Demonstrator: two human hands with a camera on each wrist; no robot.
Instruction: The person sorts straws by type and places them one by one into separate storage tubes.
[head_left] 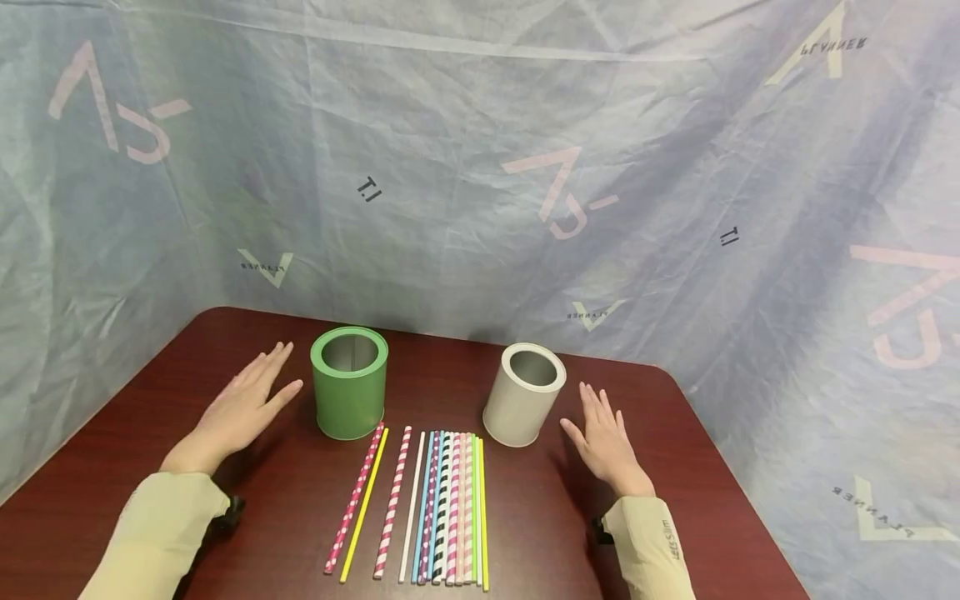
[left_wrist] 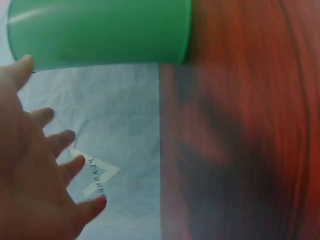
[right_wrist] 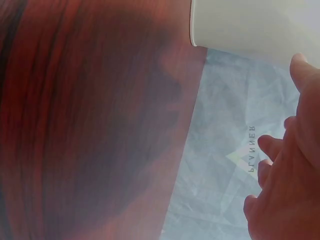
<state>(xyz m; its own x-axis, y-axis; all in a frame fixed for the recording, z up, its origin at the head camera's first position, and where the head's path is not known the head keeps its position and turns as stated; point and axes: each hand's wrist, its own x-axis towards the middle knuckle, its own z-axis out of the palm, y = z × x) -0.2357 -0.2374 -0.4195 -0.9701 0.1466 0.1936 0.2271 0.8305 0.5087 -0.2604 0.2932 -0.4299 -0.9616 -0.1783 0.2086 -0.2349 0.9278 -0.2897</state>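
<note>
My left hand lies flat and open just beside the green can, holding nothing; my right hand lies flat and open beside the grey can. Straws lie between, on the table.

Table: dark red-brown wood-grain top, smooth, semi-gloss. Green can: smooth satin green outside, dull grey metal-looking inside. White can, right: matt off-white outside, same grey metallic inside. Straws near edge: look like paper, matt, printed stripes and dots, some plain. Backdrop: thin pale-blue cloth, creased, matt, printed logos. Sleeves: matt beige fabric.
</note>
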